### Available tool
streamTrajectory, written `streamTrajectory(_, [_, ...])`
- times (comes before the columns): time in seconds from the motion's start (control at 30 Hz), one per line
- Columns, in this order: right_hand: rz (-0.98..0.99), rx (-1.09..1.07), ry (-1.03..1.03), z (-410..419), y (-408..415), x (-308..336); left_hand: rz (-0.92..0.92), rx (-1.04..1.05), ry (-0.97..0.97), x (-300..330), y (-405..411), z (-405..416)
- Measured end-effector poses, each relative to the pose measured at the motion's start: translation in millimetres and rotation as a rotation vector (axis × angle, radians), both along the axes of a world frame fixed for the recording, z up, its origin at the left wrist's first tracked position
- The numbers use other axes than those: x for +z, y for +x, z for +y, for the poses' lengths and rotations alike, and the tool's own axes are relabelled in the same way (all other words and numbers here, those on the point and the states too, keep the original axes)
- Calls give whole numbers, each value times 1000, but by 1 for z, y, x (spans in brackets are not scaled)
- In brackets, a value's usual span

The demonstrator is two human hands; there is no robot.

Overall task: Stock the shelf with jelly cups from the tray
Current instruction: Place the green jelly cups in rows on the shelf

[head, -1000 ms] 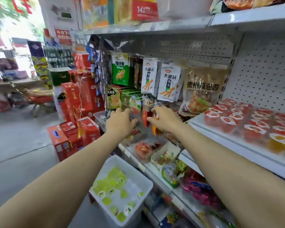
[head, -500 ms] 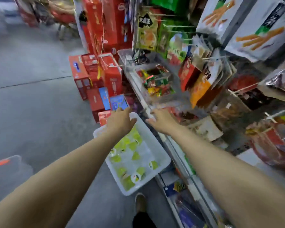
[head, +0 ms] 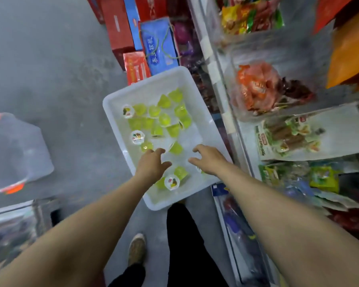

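Observation:
A white plastic tray (head: 116, 104) sits on the grey floor beside the shelf unit. Several green jelly cups (head: 164, 119) lie scattered in it, some on their sides, some showing round printed lids. My left hand (head: 152, 165) hovers over the tray's near half, fingers loosely spread and empty, a jelly cup (head: 181, 172) just to its right. My right hand (head: 208, 159) is also over the tray near its right rim, fingers relaxed and holding nothing. The shelf (head: 234, 129) edge runs down the right side.
Red and blue gift boxes (head: 158, 46) stand on the floor beyond the tray. Clear shelf bins hold snack packets (head: 255, 88). A clear lidded bin with orange clasps (head: 15, 154) is at the left. My feet (head: 136, 249) are just below the tray.
The view has tilted down from the hanging snack packets to the floor tray. Both hands dropped from shelf height to just above the jelly cups.

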State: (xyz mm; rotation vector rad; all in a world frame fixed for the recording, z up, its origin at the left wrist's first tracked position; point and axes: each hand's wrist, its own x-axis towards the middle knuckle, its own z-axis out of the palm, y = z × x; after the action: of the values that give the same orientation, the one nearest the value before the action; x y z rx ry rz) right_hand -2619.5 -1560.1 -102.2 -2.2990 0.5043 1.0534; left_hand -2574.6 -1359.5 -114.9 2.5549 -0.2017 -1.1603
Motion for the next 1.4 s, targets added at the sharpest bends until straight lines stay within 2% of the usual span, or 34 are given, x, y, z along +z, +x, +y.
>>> streamTrajectory(0.2, [-62,-105,99,11,30,-59,77,184,82,-52,-12,5])
streamTrajectory(0.43, [-83,-58,150,27,55,-109,160,289,82,-93,-8,2])
streamTrajectory(0.57, [-101,-121,68,30,52,-125,173,305,102,-102,-8,4])
streamTrajectory(0.73, [-150,-264,98,32,40,-124,125,322,61,-99,-12,2])
streamTrajectory(1.0, [-298,-452,81,14,19,-66,91,524,-165,-45,-14,-4])
streamTrajectory(1.13, [-402,-533,68,20,1,-19,197,677,-352,1,-26,4])
streamTrajectory(1.4, [-672,-662,62,62,-78,125,309,668,-674,115,-72,43])
